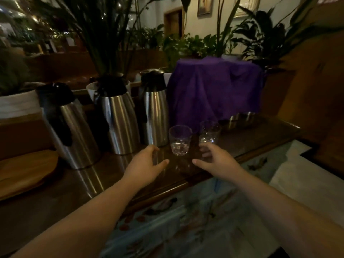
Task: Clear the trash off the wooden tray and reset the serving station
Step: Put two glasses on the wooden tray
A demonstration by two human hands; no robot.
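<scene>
Here, a dark polished table (pixel 251 140), carrying at the back a purple cloth (pixel 214 90) draped over something hidden. Next to it, three steel vacuum jugs in a row: left jug (pixel 74 131), middle jug (pixel 119 120), right jug (pixel 155 112). Probably heavy if full, and smooth on the body; best taken by the black handle.

Far to the left, at the edge of the view, the wooden tray (pixel 24 170), lying flat on the table. No trash seen on the visible part. Stiff and light by the look, easy to lift by the rim with two hands.

In front of the right jug, two small clear glasses standing upright, near each other but apart: the near glass (pixel 180 140) and the far glass (pixel 209 133). Light, hard, fragile, and slippery at the wall; to be held around the middle of the body, not pinched at the rim. Set down softly on this hard top.

Both arms stretched forward over the table edge. Left hand (pixel 143 162) spread and empty, thumb and fingers curved, just left of the near glass and not touching it. Right hand (pixel 216 161) likewise spread and empty, thumb pointing toward the near glass, fingers just below the base of the far glass; contact there impossible to tell.
</scene>
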